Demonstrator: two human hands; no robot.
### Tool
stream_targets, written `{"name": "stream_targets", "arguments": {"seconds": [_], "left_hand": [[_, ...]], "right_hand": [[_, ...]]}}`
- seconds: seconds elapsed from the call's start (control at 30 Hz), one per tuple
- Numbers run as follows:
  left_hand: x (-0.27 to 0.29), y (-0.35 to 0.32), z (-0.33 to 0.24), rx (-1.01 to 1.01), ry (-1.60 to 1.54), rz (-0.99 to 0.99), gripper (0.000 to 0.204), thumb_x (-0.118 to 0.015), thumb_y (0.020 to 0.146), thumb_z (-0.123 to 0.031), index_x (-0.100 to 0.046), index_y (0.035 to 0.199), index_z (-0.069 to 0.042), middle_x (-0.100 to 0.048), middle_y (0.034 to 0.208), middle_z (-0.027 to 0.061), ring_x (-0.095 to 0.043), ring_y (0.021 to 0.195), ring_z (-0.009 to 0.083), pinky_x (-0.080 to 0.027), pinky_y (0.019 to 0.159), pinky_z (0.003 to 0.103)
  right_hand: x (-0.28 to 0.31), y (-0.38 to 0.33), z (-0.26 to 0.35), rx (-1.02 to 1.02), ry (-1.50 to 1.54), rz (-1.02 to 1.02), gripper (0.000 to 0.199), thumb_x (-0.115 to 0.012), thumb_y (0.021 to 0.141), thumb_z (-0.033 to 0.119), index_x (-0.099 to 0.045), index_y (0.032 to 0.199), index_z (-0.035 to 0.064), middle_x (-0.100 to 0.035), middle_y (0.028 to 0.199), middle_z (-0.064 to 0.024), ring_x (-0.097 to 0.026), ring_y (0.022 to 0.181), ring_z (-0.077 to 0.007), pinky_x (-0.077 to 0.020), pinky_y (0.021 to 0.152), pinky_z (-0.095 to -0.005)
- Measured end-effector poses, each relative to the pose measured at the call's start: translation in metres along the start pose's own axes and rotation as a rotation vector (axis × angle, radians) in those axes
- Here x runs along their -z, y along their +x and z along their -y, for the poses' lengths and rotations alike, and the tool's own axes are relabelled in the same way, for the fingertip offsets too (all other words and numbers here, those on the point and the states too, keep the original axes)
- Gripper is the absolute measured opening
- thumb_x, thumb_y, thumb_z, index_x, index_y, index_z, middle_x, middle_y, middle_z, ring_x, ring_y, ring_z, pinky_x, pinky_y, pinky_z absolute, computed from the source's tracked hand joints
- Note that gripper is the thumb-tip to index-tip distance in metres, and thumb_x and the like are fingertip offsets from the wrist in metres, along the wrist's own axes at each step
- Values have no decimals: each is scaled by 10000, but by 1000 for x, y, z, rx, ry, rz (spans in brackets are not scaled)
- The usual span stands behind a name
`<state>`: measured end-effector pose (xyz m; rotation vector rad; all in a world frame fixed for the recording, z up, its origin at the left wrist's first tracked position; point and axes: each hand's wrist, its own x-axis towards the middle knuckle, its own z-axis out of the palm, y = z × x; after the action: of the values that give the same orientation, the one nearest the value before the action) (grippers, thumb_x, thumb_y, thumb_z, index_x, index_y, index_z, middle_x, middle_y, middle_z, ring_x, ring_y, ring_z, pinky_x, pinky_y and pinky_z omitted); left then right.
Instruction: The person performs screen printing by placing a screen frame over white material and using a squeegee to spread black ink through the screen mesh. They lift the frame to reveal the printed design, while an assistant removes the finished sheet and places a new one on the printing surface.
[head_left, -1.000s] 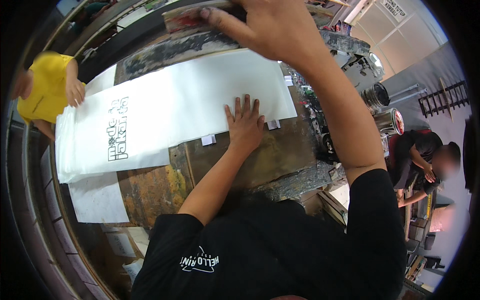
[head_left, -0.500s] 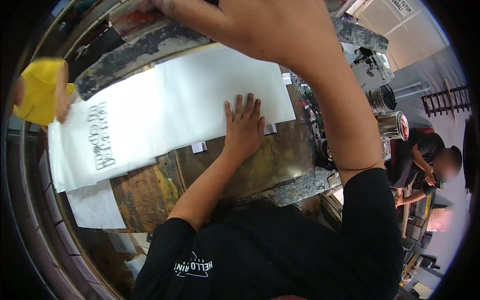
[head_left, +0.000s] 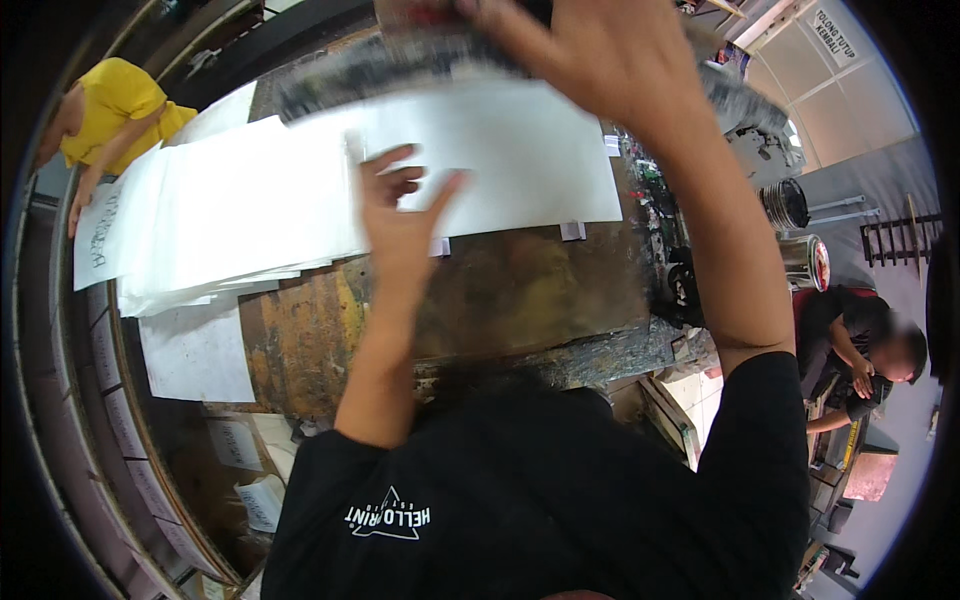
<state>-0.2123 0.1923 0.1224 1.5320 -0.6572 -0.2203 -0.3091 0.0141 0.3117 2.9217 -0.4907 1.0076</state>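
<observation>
My left hand [head_left: 400, 210], blurred by motion, is over the inner edge of a blank white sheet [head_left: 530, 150], thumb and fingers apart and nothing visible in them. That sheet lies on a brown, stained board [head_left: 500, 290]. My right hand [head_left: 620, 60] is raised at the top of the picture, beside a paint-stained frame [head_left: 370, 80] that stands along the sheet's far edge. The thumb points left; the other fingers are cut off, so its grip is hidden. Left of my left hand lies a pile of white sheets [head_left: 250, 210].
A co-worker in yellow [head_left: 115, 110] at far left has a hand by a sheet with dark print [head_left: 110, 225]. White tabs [head_left: 572, 231] sit along the blank sheet's near edge. At right are cans [head_left: 805, 262] and another person [head_left: 850, 340]; a wooden table edge [head_left: 300, 370] runs nearer me.
My left hand has lifted off the blank sheet and moved left. The printed sheet is now farther left, by the co-worker's hand. The view has shifted, and my right hand stays raised.
</observation>
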Motion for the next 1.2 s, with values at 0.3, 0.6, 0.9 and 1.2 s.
{"name": "stream_targets", "arguments": {"seconds": [0.3,0.6,0.9,1.2], "left_hand": [[85,-73,55,-175,995,196,1116,-955,551,-669,-649,1427,-49,-596,1050,75,-568,1039,290,-436,957,484],[89,-82,86,-170,954,216,1159,-893,514,-757,-668,1419,-70,-553,1016,68,-492,984,267,-351,904,439],[91,-75,77,-195,783,217,1248,-882,565,-744,-556,1513,0,-564,887,53,-506,859,242,-350,856,412],[92,-75,83,-320,734,208,1174,-900,648,-649,-516,1515,44,-615,816,65,-502,740,243,-360,838,398]], "right_hand": [[-98,-203,25,33,99,531,406,-785,859,295,-685,1222,145,-661,1184,-73,-614,1084,-301,-475,948,-465],[-207,-137,-38,51,23,370,442,-807,817,246,-662,1225,157,-643,1104,-58,-630,1029,-300,-569,805,-462],[-276,30,-143,146,47,515,435,-644,975,530,-713,1233,185,-732,1028,-95,-707,1024,-339,-571,874,-486],[-214,-70,-82,80,13,420,372,-668,962,482,-656,1086,131,-694,986,-120,-687,969,-349,-556,773,-503]]}}
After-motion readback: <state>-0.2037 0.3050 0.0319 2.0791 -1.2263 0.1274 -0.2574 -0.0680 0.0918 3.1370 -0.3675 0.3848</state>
